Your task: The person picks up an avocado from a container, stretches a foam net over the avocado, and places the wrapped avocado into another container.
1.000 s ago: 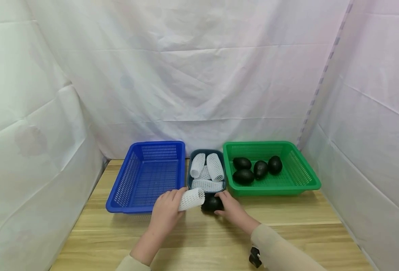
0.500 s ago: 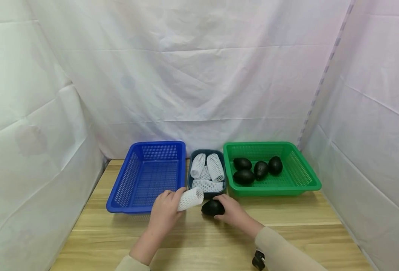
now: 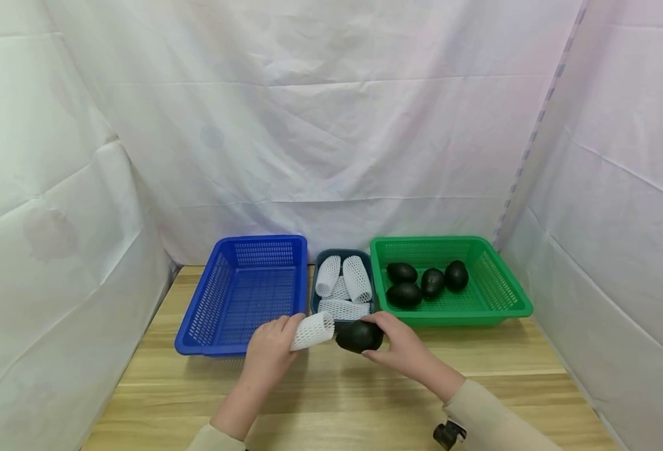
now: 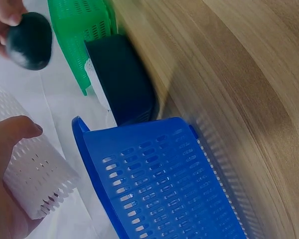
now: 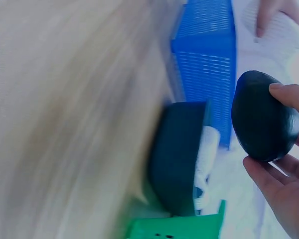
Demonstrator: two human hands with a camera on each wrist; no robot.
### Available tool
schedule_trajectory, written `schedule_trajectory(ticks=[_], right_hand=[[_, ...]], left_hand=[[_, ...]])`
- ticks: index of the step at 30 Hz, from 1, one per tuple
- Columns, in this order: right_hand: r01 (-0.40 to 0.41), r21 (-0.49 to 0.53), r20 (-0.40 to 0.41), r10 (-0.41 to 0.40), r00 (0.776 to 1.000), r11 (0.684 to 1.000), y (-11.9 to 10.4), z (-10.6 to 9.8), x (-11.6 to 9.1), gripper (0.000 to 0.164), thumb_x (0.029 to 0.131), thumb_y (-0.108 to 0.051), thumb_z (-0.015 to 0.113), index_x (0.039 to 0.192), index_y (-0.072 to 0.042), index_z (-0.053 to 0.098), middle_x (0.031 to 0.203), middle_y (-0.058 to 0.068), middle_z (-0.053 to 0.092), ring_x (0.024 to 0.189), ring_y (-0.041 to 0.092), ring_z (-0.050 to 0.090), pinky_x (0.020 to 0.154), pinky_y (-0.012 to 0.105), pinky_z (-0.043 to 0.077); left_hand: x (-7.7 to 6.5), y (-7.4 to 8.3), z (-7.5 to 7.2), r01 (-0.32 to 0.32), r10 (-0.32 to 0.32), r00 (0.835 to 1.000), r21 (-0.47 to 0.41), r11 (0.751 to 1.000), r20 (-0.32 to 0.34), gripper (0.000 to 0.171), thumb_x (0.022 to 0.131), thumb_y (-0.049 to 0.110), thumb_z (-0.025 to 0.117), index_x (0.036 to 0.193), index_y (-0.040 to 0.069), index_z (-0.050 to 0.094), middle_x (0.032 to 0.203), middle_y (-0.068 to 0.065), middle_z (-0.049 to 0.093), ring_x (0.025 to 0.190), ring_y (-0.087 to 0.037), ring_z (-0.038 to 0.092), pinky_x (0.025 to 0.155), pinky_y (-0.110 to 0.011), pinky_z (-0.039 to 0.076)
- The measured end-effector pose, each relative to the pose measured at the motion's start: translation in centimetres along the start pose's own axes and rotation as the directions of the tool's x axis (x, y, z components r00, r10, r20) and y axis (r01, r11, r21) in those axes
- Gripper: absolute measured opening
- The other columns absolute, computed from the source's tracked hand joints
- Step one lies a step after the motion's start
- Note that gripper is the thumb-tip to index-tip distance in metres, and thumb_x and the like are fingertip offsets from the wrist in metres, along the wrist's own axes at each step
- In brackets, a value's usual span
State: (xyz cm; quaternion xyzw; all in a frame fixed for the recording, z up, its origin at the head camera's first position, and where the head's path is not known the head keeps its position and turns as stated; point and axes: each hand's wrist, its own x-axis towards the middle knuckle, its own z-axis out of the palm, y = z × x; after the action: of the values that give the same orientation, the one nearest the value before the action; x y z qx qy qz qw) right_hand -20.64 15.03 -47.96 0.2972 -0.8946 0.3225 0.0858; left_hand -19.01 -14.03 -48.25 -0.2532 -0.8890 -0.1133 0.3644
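Note:
My left hand (image 3: pixel 270 349) grips a white foam net sleeve (image 3: pixel 313 331), its open end facing right toward the fruit. In the left wrist view the thumb lies across the sleeve (image 4: pixel 40 169). A dark avocado (image 3: pixel 359 337) is held between the thumb and fingers of my right hand (image 3: pixel 401 347), above the table just right of the sleeve, with a small gap between them. The right wrist view shows the avocado (image 5: pixel 261 117) pinched at its side. Behind both hands stands a small dark tray (image 3: pixel 315 307) with several more net sleeves (image 3: pixel 357 279).
A blue basket (image 3: pixel 297 282) stands at the left with nothing seen inside. On the right, a green basket (image 3: pixel 494 294) holds several avocados (image 3: pixel 404 294). White cloth (image 3: pixel 331 138) hangs behind and at both sides of the wooden table (image 3: pixel 331 407).
My right hand has lifted the avocado off the table and tilted it, drawing slightly to the right. The left hand with the net sleeve has shifted a little to the left.

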Motion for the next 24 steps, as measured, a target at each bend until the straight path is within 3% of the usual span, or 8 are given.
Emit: schedule_trajectory(ticks=[13, 24], right_hand=[[0.028, 0.056, -0.085, -0.023, 0.996, 0.998, -2.1, -2.7, 0.3, 0.060, 0.075, -0.023, 0.086, 0.128, -0.016, 0.059, 0.123, -0.006, 0.057, 0.112, 0.011, 0.055, 0.087, 0.034, 0.053], [0.081, 0.075, -0.090, -0.074, 0.993, 0.994, -3.5, -2.8, 0.9, 0.060, 0.076, -0.023, 0.085, 0.129, -0.015, 0.058, 0.125, -0.005, 0.057, 0.115, 0.013, 0.055, 0.091, 0.036, 0.051]], left_hand=[[0.0, -0.1, 0.1, -0.043, 0.043, 0.997, 0.003, 0.999, -0.061, 0.054, 0.055, 0.000, 0.087, 0.104, 0.006, 0.065, 0.085, -0.008, 0.065, 0.066, -0.027, 0.062, 0.051, -0.039, 0.050], [0.4, 0.5, 0.3, -0.039, 0.039, 0.999, -0.019, 0.999, -0.036, 0.055, 0.057, -0.004, 0.086, 0.106, 0.007, 0.065, 0.089, -0.008, 0.065, 0.071, -0.026, 0.062, 0.051, -0.038, 0.051]])
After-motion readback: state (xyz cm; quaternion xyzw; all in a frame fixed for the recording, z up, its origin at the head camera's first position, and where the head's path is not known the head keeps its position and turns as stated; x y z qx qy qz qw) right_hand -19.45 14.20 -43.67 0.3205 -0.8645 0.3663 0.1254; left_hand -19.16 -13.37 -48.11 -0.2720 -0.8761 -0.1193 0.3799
